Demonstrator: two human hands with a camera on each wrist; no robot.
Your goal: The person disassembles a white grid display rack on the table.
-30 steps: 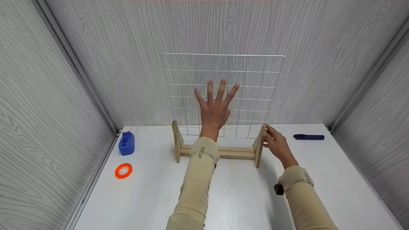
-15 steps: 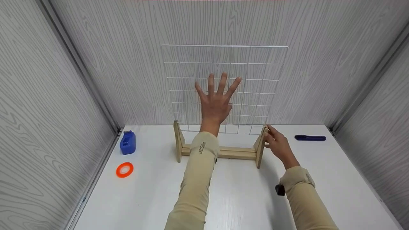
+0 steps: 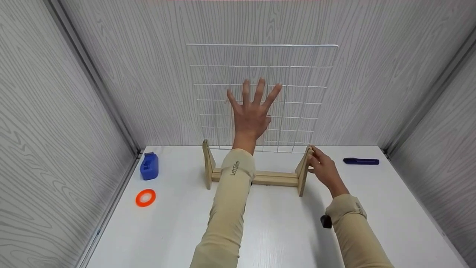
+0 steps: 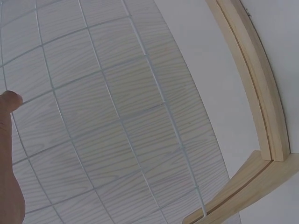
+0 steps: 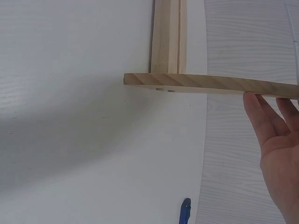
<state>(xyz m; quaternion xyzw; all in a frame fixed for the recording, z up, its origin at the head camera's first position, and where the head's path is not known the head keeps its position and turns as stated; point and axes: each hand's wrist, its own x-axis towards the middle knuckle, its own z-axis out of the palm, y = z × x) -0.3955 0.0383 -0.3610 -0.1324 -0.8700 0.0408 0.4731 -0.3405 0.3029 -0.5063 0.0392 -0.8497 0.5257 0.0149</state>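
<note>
We see the left hand (image 3: 253, 113) spread flat, fingers straight, against the white wire grid (image 3: 297, 74), which stands upright above the wooden stand (image 3: 275, 178). The right hand (image 3: 321, 167) grasps the stand's right upright. Small sleeve lettering is too blurred to read. On the bench (image 3: 279, 234) lie a blue dispenser (image 3: 149, 166), orange tape roll (image 3: 145, 197) and blue marker (image 3: 360, 161).
</note>
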